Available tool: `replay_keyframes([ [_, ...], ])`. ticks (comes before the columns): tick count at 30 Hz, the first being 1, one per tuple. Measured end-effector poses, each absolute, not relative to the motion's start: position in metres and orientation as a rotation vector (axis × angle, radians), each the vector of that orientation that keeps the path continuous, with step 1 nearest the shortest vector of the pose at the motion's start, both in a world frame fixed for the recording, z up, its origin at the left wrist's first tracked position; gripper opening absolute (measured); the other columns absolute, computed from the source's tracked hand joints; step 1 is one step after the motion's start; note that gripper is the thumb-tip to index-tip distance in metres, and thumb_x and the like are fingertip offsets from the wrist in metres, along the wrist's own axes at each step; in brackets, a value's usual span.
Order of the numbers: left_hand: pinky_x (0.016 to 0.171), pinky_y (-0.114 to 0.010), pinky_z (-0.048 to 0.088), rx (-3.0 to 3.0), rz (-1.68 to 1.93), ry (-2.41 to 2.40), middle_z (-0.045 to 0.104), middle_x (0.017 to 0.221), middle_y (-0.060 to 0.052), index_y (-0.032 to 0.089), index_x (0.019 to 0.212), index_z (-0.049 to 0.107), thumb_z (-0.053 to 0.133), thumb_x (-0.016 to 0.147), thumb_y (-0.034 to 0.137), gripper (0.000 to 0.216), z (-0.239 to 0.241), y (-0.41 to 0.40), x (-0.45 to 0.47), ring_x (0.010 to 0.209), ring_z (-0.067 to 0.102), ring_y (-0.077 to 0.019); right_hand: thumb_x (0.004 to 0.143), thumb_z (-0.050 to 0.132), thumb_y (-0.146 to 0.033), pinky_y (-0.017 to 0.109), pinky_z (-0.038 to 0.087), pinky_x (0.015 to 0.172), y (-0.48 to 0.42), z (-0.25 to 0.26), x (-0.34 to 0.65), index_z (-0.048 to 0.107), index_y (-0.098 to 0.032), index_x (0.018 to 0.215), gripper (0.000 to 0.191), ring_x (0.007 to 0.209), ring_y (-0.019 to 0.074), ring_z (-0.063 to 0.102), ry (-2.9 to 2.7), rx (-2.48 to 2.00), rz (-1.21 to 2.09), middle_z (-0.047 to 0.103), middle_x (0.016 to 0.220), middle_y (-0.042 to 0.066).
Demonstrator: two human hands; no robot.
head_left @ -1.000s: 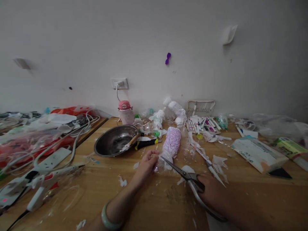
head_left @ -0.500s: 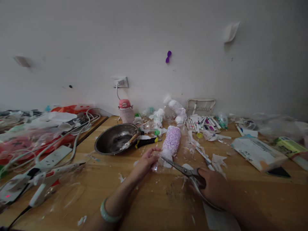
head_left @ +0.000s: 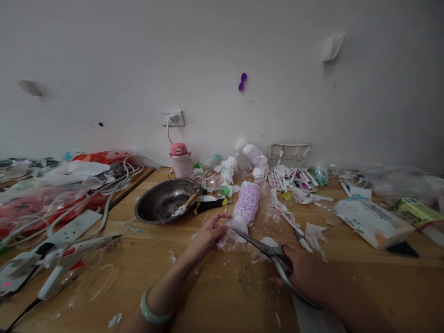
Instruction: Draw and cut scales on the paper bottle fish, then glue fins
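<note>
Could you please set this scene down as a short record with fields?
Left hand: fingers of the left hand on clear plastic at the near end of a purple-patterned piece
Right hand: the right hand holds scissors
Scissor tips: at the clear plastic, beside the left fingertips
Left side: metal bowl, glue gun
Behind the bowl: pink-lidded bottle
Right side: markers, soft pack
Surface: wooden table

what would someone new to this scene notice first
The eye would probably land on the purple-scaled piece in the middle of the table, where the scissors in the right grip point toward the left grip. Next might come the dark metal bowl left of that piece and the small purple shape on the wall above.
</note>
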State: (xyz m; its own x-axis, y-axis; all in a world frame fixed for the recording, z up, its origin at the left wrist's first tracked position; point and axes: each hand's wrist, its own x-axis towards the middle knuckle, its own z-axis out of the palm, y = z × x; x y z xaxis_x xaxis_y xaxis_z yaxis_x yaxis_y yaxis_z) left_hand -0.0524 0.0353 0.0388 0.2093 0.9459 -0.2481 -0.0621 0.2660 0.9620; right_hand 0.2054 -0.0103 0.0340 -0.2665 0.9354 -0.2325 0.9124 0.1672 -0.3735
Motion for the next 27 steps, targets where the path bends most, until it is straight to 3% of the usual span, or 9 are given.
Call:
replay_keyframes([
  [8,0.038,-0.018,0.019,1.053,0.893,1.143,0.041,0.042,0.013,0.021,0.101,0.052,0.067,0.066,0.042,0.043,0.035,0.037,-0.049,0.034,0.029,-0.006,0.069,0.065,-0.058,0.034,0.045,0.073,-0.011,0.037,0.202,0.064,-0.018,0.088,0.044,0.086,0.0263,0.063,-2.326,-1.929,0.733,0.067,0.097,0.011],
  [16,0.04,-0.019,0.022,1.202,0.935,1.19,0.038,0.043,0.013,0.019,0.098,0.052,0.063,0.068,0.05,0.044,0.026,0.039,-0.048,0.037,0.03,-0.0076,0.076,0.057,-0.059,0.034,0.044,0.069,-0.008,0.023,0.212,0.065,-0.018,0.084,0.043,0.079,0.025,0.062,-2.356,-1.87,0.667,0.067,0.09,0.01],
  [23,0.056,-0.023,0.037,1.569,1.141,1.225,0.062,0.077,-0.003,0.019,0.078,0.069,0.067,0.072,0.038,0.02,0.028,0.04,-0.05,0.061,0.048,-0.0129,0.075,0.06,-0.059,0.032,0.044,0.068,-0.009,0.032,0.208,0.066,-0.018,0.081,0.042,0.079,0.0239,0.062,-2.354,-1.965,0.734,0.069,0.091,0.011],
  [27,0.063,-0.026,0.04,1.597,1.156,1.229,0.065,0.077,-0.005,0.02,0.074,0.071,0.067,0.073,0.035,0.016,0.026,0.042,-0.051,0.071,0.054,-0.0178,0.074,0.059,-0.065,0.032,0.045,0.068,-0.011,0.034,0.207,0.066,-0.018,0.084,0.048,0.077,0.0237,0.062,-2.353,-1.942,0.755,0.067,0.089,0.009],
])
